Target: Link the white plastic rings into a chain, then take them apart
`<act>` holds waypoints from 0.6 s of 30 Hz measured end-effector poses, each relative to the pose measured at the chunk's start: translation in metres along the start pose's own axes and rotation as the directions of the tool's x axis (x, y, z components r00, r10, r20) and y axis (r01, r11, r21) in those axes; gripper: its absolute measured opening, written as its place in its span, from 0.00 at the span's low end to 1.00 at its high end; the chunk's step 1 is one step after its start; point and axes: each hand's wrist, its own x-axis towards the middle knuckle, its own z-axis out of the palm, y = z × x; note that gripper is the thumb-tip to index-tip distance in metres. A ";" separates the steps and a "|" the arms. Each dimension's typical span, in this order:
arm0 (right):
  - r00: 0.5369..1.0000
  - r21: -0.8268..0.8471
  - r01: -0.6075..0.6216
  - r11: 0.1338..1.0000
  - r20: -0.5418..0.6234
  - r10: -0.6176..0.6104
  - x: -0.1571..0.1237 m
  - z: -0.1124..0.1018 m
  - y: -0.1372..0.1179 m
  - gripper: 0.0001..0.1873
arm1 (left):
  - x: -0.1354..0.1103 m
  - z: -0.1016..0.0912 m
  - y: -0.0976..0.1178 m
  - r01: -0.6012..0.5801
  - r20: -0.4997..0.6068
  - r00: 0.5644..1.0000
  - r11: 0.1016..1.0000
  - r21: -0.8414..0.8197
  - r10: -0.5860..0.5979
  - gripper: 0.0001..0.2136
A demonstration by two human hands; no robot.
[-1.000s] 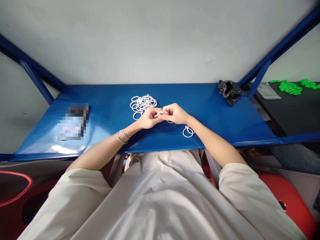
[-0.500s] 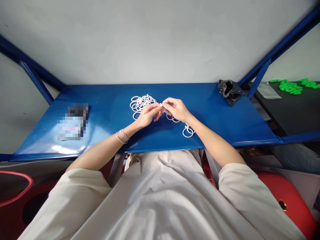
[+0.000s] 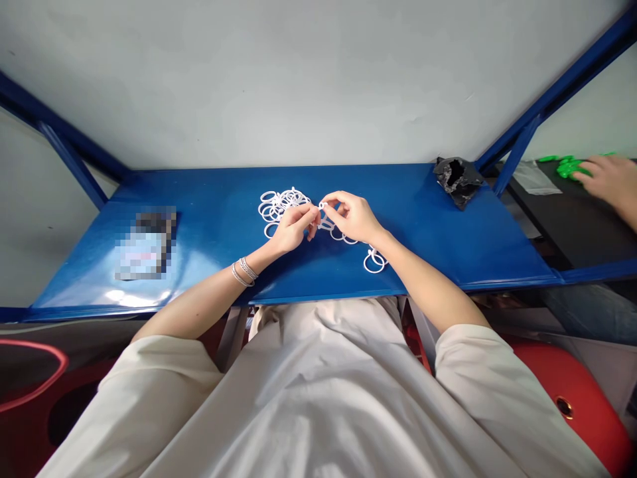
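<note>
My left hand and my right hand meet over the middle of the blue table. Between their fingertips is a white plastic ring with a small eyelet at its top, much like a curtain ring. Both hands are closed in a pinch at that eyelet; the fingers partly cover the ring. Just beyond my left hand lies a pile of similar white rings. More white rings show beneath my right hand, and a small group of rings rests by my right wrist.
A crumpled black plastic bag sits at the back right of the blue table. On the left lies a pixelated item. At the neighbouring dark table, another person's hand touches green pieces near a clear bag.
My hands have barely moved; the small eyelet between my fingertips now shows more clearly. Another person's hand has come in from the right over the green pieces.
</note>
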 end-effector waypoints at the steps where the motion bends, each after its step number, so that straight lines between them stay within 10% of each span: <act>1: 1.000 -0.009 0.000 1.000 0.027 0.001 0.000 -0.001 0.001 0.14 | 0.000 0.000 0.000 -0.007 -0.017 1.000 1.000 -0.008 0.007 0.26; 11: 0.979 -0.180 0.049 0.982 0.205 -0.011 0.001 -0.009 0.005 0.09 | 0.001 0.000 0.002 -0.022 -0.117 0.993 1.000 -0.001 0.022 0.27; 18: 0.992 -0.109 0.096 0.989 0.086 -0.087 0.001 -0.010 0.000 0.08 | 0.002 -0.001 -0.002 -0.013 -0.147 0.989 0.992 0.127 0.032 0.27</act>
